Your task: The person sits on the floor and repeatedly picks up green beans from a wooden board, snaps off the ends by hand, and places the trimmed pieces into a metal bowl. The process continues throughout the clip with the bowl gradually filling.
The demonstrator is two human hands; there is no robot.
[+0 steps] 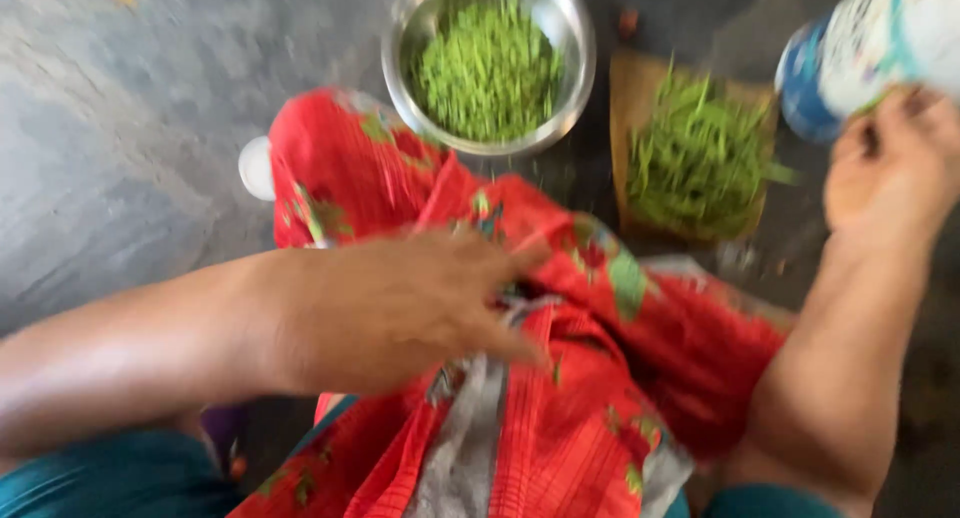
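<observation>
Two hands in blurred view: left hand (400, 308), fingers loosely spread, lying on the red flowered cloth (600, 378) across the lap; right hand (895, 163) raised at far right, gripping a tilted white-and-blue plastic bottle (870, 48) just right of chopped greens on a wooden board (628, 88), beside a steel bowl (570, 38) of greens.

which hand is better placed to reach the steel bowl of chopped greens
Left, probably. The left hand rests on the red cloth just below the steel bowl and looks free. The right hand holds a white-and-blue container off to the side.
</observation>
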